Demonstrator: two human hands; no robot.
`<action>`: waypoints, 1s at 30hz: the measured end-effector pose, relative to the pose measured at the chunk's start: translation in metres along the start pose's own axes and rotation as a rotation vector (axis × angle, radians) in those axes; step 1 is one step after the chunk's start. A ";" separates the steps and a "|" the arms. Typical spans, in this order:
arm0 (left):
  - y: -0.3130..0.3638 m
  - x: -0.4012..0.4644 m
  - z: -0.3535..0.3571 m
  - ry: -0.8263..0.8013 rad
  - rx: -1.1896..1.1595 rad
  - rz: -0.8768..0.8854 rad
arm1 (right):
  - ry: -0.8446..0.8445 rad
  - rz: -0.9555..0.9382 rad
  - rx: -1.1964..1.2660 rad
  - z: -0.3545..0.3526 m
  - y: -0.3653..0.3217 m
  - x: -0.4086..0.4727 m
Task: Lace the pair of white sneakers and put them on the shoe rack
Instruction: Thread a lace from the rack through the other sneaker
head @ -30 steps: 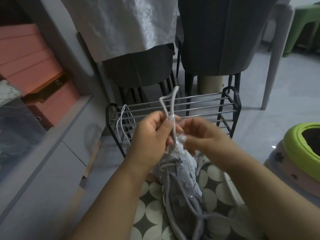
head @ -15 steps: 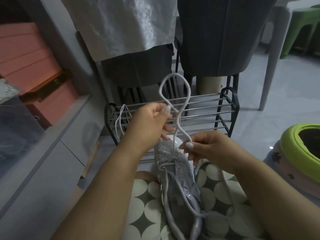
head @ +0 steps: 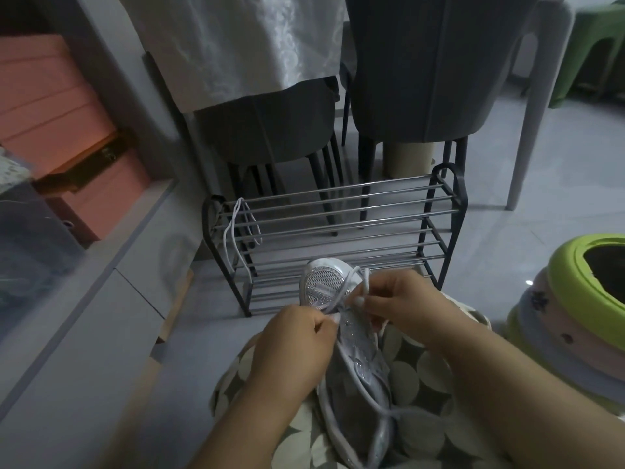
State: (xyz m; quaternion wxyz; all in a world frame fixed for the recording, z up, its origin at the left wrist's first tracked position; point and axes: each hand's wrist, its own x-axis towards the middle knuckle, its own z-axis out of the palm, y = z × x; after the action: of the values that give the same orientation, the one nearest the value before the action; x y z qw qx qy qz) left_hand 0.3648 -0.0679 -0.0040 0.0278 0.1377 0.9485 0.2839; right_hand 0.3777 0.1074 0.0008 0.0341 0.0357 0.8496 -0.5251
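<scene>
A white sneaker (head: 324, 282) with a glittery mesh toe lies on my lap, toe pointing toward the shoe rack (head: 338, 228). Its white lace (head: 355, 279) runs across the front eyelets. My left hand (head: 297, 346) pinches the lace at the shoe's left side. My right hand (head: 399, 306) pinches the lace's other part just right of the toe. A second loose white lace (head: 233, 228) hangs over the rack's left end. The other sneaker is not in view.
Two dark chairs (head: 422, 79) and a white tablecloth (head: 236, 45) stand behind the rack. A grey cabinet (head: 101, 299) with pink boxes (head: 50, 106) is at the left. Stacked stools with a green top (head: 581, 275) sit at the right. A spotted cushion (head: 422, 384) lies under the shoe.
Both hands have come down from in front of the rack to the sneaker's toe. The tall raised loop of lace is gone, drawn down against the shoe.
</scene>
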 end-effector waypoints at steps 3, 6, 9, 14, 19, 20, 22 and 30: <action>0.000 0.000 0.005 -0.053 -0.080 -0.072 | 0.013 -0.005 -0.069 0.003 0.002 0.001; 0.004 -0.002 0.009 -0.094 -0.403 -0.192 | -0.005 -0.046 0.010 0.005 0.001 0.000; 0.005 -0.002 0.013 -0.117 -0.699 -0.288 | 0.009 -0.042 0.131 0.005 0.004 0.000; 0.005 0.000 0.015 -0.106 -0.851 -0.376 | 0.013 0.007 0.147 0.006 0.003 0.000; 0.003 0.000 0.015 -0.127 -0.889 -0.344 | 0.082 -0.015 0.016 0.011 0.004 0.001; 0.004 -0.001 0.014 -0.137 -0.899 -0.330 | 0.081 -0.021 -0.018 0.012 0.004 0.001; 0.005 -0.003 0.013 -0.152 -0.908 -0.307 | 0.075 -0.033 -0.069 0.014 0.005 0.001; 0.008 -0.007 0.007 -0.266 -0.853 -0.322 | -0.018 0.008 0.051 0.014 0.003 0.001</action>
State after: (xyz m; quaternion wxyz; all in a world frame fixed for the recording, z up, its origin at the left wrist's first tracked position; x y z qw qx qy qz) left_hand 0.3740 -0.0592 -0.0056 0.2468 0.0002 0.7449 0.6199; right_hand 0.3777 0.0959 -0.0082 0.0429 0.0354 0.8354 -0.5468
